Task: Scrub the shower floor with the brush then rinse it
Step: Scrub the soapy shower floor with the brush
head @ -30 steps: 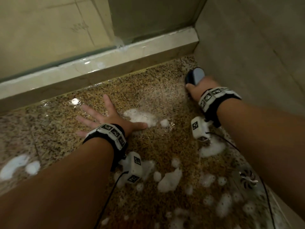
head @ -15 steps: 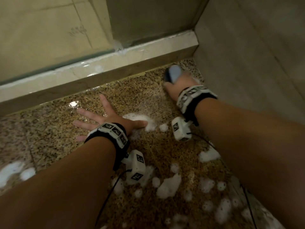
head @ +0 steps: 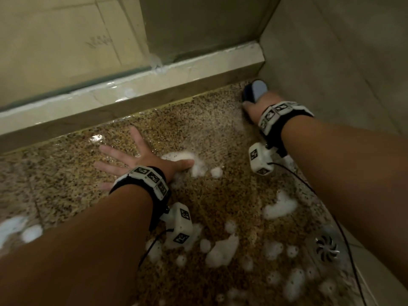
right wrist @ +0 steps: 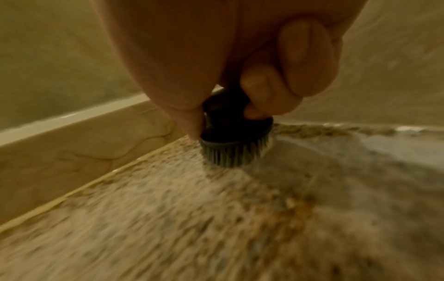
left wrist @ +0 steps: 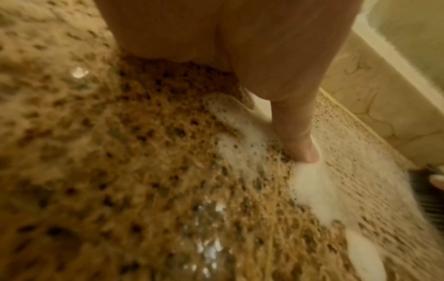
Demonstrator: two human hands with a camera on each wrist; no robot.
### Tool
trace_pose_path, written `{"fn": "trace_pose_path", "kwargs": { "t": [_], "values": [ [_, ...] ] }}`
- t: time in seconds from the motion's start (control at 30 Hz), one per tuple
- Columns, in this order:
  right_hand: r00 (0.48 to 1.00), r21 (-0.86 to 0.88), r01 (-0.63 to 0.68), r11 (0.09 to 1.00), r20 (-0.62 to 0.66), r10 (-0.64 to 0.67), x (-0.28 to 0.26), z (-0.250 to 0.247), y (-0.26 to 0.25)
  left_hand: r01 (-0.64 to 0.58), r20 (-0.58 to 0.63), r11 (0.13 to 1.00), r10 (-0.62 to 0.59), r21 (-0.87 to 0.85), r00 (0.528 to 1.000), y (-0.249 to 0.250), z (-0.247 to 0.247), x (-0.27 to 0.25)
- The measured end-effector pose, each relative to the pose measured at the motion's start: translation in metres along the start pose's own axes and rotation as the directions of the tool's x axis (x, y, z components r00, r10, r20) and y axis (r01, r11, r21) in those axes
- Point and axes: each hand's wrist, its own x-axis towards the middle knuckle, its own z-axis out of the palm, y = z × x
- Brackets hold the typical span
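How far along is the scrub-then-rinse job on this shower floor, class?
Done: soap is down, with foam scattered over the speckled shower floor.
In hand: the right hand grips the brush, bristles pressed to the floor in the far corner by the wall; the left hand rests flat, fingers spread, on the wet floor.
Left: the nearer foamy area by the drain looks unscrubbed, and suds everywhere show that rinsing has not begun.

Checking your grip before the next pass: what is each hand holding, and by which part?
Right hand grips the brush by its dark top knob. Left hand holds nothing, flat on the floor.
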Motion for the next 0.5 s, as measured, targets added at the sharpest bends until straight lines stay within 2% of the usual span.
{"fn": "trace_pose_path", "kwargs": {
  "t": [0.1,0.13,0.23,0.33,0.4,0.5],
  "values": [
    [0.994,0.051,-0.083,0.995,0.071,0.079,0.002,-0.006,0.002,0.005,-0.001,1.000,-0.005,0.002,1.000,0.001,0.000,0.000],
    [0.993,0.120,-0.090,0.989,0.085,0.080,0.000,-0.005,-0.003,0.007,0.000,1.000,-0.007,0.002,1.000,0.001,0.000,0.000],
    [0.999,0.223,0.050,0.974,-0.010,-0.049,-0.021,0.004,-0.037,0.010,-0.008,1.000,-0.010,0.009,1.000,0.001,0.001,0.001],
    [0.985,0.246,0.138,0.959,0.071,-0.160,-0.047,0.025,-0.084,0.029,-0.021,0.999,-0.029,0.015,0.999,0.002,0.002,0.004],
    [0.967,0.230,0.198,0.953,0.113,-0.229,-0.063,0.036,-0.097,0.046,-0.025,0.999,-0.045,0.018,0.999,0.003,0.002,0.004],
    [0.943,0.161,0.297,0.941,0.106,-0.315,-0.052,0.029,-0.081,0.040,-0.015,0.999,-0.040,0.016,0.999,0.003,0.001,0.003]
  ]
}}
